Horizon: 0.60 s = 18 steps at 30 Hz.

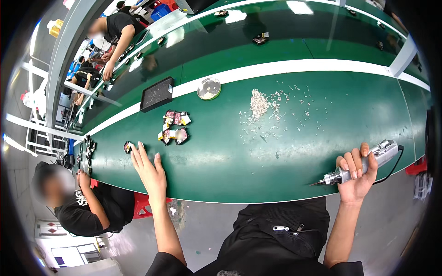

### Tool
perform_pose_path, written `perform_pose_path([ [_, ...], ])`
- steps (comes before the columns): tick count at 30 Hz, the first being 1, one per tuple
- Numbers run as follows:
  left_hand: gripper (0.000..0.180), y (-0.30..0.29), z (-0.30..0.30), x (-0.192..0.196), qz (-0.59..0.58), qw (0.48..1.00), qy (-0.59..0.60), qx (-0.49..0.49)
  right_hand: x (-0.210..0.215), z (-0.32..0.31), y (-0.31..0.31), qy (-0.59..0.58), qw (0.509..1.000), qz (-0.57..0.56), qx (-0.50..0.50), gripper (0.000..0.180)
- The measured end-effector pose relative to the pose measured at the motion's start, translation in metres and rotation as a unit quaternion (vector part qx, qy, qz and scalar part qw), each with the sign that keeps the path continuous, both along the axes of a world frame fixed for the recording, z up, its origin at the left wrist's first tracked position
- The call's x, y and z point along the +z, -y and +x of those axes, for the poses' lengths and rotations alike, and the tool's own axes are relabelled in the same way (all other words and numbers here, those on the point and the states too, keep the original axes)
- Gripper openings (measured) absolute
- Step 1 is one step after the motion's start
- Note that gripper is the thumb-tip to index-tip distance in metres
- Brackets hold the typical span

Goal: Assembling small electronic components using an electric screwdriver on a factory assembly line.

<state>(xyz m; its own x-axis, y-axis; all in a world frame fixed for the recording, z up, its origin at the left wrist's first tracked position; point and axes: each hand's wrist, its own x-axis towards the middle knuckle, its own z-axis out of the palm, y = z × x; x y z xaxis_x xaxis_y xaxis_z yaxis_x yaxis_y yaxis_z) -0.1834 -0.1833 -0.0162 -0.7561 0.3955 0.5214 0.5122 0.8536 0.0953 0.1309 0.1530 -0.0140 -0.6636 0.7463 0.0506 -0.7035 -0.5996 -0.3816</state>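
My right hand (355, 172) is wrapped around a silver electric screwdriver (381, 152) over the table's right front part. Its thin bit (317, 184) points left, and a black cord leaves its back end. My left hand (151, 175) is stretched out over the front left of the table, fingers apart. Just beyond its fingertips lies a small dark part with coloured patches (128, 146); whether they touch I cannot tell. Several similar black, pink and yellow parts (175, 133) sit grouped farther back. Right of the middle is a heap of tiny pale slender pieces (258, 105), with others scattered around it.
A black tray (157, 94) and a round clear dish (209, 89) stand at the back of the green table (221, 161). A white rail (285, 67) borders a dark green surface (294, 46) carrying more parts. One person (85, 207) sits at left; another (119, 34) works farther off.
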Motion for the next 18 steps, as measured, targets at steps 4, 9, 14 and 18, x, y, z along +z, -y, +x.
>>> perform_pose_path([
  [4, 0.040, -0.077, 0.043, 0.029, 0.054, 0.987, 0.050, -0.142, -0.009, 0.007, 0.001, -0.011, 1.000, -0.015, 0.007, 0.013],
  [9, 0.033, -0.147, 0.070, 0.019, 0.002, 0.925, 0.115, -0.362, -0.012, 0.011, -0.001, -0.003, 1.000, -0.019, 0.010, 0.012],
  [14, 0.023, -0.159, 0.066, 0.021, -0.060, 0.926, 0.076, -0.364, -0.013, 0.011, -0.003, -0.013, 1.000, -0.017, 0.021, 0.011],
  [18, 0.029, -0.161, 0.062, 0.026, -0.129, 0.907, 0.061, -0.397, -0.015, 0.012, -0.006, -0.015, 0.999, -0.016, 0.029, 0.011],
])
